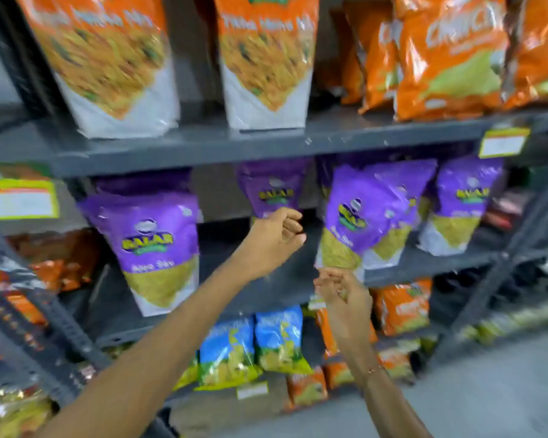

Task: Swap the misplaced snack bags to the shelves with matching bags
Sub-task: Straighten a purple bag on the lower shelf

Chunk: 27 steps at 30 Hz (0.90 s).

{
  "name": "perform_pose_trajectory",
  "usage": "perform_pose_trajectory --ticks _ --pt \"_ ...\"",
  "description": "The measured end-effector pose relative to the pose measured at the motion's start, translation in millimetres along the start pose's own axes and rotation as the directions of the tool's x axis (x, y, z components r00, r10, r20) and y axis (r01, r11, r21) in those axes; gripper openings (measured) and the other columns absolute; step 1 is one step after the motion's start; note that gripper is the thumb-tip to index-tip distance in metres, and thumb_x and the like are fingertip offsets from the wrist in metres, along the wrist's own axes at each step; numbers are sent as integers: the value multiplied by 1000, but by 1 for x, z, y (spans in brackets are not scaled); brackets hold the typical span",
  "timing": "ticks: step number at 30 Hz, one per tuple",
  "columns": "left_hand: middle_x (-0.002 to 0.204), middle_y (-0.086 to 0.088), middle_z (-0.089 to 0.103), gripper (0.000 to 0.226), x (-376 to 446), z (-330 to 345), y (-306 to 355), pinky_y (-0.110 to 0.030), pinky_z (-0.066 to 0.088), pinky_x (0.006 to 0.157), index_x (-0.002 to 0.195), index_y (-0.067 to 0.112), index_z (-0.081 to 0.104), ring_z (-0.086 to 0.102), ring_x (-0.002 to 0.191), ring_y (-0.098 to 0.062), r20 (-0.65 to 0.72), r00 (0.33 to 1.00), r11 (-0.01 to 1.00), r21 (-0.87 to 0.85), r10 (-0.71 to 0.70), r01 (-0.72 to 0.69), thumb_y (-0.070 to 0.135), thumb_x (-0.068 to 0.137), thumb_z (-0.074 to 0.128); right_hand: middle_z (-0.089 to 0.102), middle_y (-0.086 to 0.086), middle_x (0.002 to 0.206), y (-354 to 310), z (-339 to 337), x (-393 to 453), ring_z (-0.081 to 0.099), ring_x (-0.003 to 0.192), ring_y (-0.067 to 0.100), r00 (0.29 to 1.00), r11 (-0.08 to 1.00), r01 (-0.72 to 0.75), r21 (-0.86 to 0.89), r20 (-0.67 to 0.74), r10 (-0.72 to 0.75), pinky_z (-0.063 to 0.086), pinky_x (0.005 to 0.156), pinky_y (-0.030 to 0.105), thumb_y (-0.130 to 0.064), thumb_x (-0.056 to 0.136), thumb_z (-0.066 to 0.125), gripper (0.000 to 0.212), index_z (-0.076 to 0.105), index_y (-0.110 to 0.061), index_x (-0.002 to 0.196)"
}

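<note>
The middle shelf (pixel 234 147) holds purple snack bags. One purple bag (pixel 159 248) stands at the left and another purple bag (pixel 271 189) sits further back. A tilted purple bag (pixel 364 213) leans left, and my right hand (pixel 345 295) grips its bottom corner from below. My left hand (pixel 276 238) hovers in the gap between the left and tilted bags, fingers loosely curled and holding nothing. Orange-and-white bags (pixel 266 64) stand on the top shelf, with orange crinkly bags (pixel 450 58) to their right.
Below the purple row, blue-and-green bags (pixel 253 346) stand beside small orange bags (pixel 402 308). A further purple bag (pixel 462 203) stands at the right. Yellow-edged price tags (pixel 503 142) hang on the shelf edges. A slanted metal brace (pixel 500 270) crosses at the right, above grey floor (pixel 487 390).
</note>
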<state>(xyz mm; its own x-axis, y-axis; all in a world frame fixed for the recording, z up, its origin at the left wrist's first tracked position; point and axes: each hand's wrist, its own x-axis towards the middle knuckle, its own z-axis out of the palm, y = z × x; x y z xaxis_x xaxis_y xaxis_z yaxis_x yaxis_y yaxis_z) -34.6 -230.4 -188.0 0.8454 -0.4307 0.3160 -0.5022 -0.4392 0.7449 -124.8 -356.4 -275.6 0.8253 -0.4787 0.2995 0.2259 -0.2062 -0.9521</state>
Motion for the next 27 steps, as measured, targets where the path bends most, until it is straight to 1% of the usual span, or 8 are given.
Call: perform_pose_trajectory --ticks 4,7,10,12,15,21,24,27 --pt "130 -21 54 61 40 75 -35 -35 45 96 125 -8 46 56 114 -32 138 968 975 114 -208 193 12 75 73 63 20 101 74 -41 14 59 97 35 981 927 -192 -323 -33 192 46 88 41 -30 79 51 34 60 -5 102" --pt "108 -22 58 56 73 102 -52 -35 36 76 111 -15 51 55 105 -34 169 923 922 245 -345 300 20 74 74 58 28 119 113 -52 32 53 114 41 953 872 -255 -417 44 300 42 99 49 -50 72 47 72 55 4 117" --pt "129 -31 49 74 106 118 -74 -39 40 90 125 -12 42 48 118 -41 213 877 878 323 -430 353 30 73 75 47 28 126 120 -59 55 44 122 41 960 901 -217 -376 86 267 35 106 47 -42 75 58 71 45 7 126" --pt "146 -22 37 97 125 124 -93 -36 35 104 140 -5 28 39 132 -35 269 845 869 328 -461 370 36 69 78 46 27 126 121 -59 75 41 122 39 971 926 -148 -348 125 202 34 108 45 -40 76 60 72 42 8 128" --pt "152 -10 33 118 142 128 -111 -36 35 111 147 11 19 35 137 -26 346 818 878 314 -460 361 40 54 85 43 25 131 125 -55 102 36 125 33 978 934 -84 -346 149 143 25 107 25 -37 76 67 83 32 7 136" --pt "139 -9 50 80 144 139 -102 -25 45 94 139 15 32 46 124 -20 526 738 864 -9 -424 503 -16 72 63 45 19 136 141 -46 120 41 127 32 991 919 -16 -394 113 66 32 106 34 -49 74 69 88 32 -1 138" --pt "125 -18 55 79 128 134 -106 -22 53 82 134 7 37 53 111 -23 488 765 833 -125 -421 539 -14 63 66 49 10 137 150 -50 121 46 128 23 988 972 -1 -233 147 37 40 106 41 -37 76 75 79 35 -12 139" --pt "124 -13 58 79 101 117 -116 -24 53 88 131 13 43 57 108 -20 414 799 821 -180 -436 541 -2 60 77 54 7 136 155 -53 129 52 125 16 958 995 -51 -81 278 72 44 103 35 -24 71 80 81 36 -11 138"
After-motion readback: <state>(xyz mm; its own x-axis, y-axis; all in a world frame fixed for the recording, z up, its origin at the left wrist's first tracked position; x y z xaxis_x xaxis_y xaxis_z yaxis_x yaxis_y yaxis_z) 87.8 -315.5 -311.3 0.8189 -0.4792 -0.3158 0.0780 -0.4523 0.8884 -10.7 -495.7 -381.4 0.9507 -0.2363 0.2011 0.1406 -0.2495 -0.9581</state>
